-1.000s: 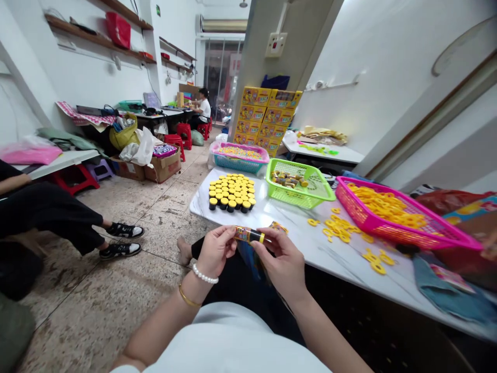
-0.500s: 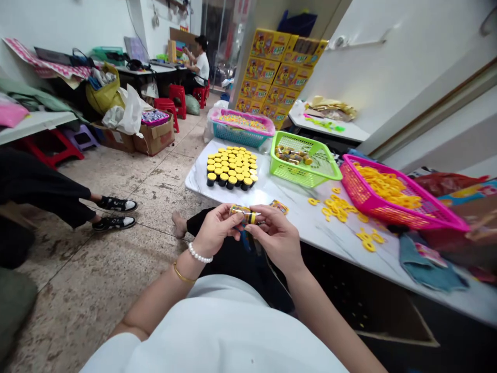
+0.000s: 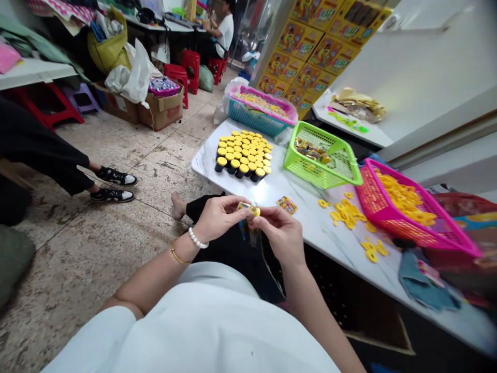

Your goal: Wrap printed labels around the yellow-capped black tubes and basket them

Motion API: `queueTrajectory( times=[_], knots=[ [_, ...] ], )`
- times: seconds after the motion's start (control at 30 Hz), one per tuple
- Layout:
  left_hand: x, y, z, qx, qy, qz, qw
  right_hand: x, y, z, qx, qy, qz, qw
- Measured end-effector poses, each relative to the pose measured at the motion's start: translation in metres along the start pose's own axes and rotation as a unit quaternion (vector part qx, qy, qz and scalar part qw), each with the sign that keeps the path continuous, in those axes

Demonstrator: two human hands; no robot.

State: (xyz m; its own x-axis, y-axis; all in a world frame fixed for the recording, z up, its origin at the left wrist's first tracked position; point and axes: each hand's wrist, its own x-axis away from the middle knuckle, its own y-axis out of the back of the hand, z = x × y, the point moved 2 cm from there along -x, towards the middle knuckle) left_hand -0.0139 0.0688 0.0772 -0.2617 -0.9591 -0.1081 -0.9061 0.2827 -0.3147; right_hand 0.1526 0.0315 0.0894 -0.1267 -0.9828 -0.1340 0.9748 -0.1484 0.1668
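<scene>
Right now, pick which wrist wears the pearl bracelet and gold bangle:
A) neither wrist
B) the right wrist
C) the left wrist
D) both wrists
C. The pearl bracelet and gold bangle sit on the wrist of the left hand, while the wrist of the right hand is bare; both hands pinch the small yellow-and-gold item.
</scene>
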Motion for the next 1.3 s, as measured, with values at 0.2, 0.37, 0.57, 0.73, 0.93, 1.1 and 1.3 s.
queueTrajectory(
  times=[0.2, 0.37, 0.57, 0.73, 0.93, 1.1, 1.3],
  knots=[
    [0.001, 0.004, -0.004, -0.141, -0.072, 0.044, 0.986, -0.005, -0.01, -0.013, -0.14, -0.182, 0.057, 0.972],
    [-0.007, 0.008, 0.016, -0.167, 0.007, -0.006, 0.986, -0.002, -0.018, -0.029, -0.123, -0.221, 0.099, 0.962],
    [-0.008, 0.006, 0.035, -0.115, 0.095, -0.044, 0.988, 0.007, -0.009, -0.026, 0.015, -0.012, 0.089, 0.996],
    [-0.009, 0.003, 0.04, 0.035, 0.169, -0.002, 0.985, 0.018, -0.011, -0.026, 0.123, 0.063, 0.007, 0.99],
    [-0.009, 0.001, 0.042, 0.06, 0.081, -0.042, 0.994, 0.005, -0.011, -0.032, -0.023, -0.096, -0.016, 0.995],
    [-0.01, 0.006, 0.047, 0.041, 0.109, -0.049, 0.992, 0.001, -0.015, -0.034, -0.102, -0.155, 0.035, 0.982],
    [-0.012, 0.006, 0.06, 0.115, 0.122, 0.013, 0.986, 0.002, -0.017, -0.041, -0.113, -0.188, 0.016, 0.976]
  ],
)
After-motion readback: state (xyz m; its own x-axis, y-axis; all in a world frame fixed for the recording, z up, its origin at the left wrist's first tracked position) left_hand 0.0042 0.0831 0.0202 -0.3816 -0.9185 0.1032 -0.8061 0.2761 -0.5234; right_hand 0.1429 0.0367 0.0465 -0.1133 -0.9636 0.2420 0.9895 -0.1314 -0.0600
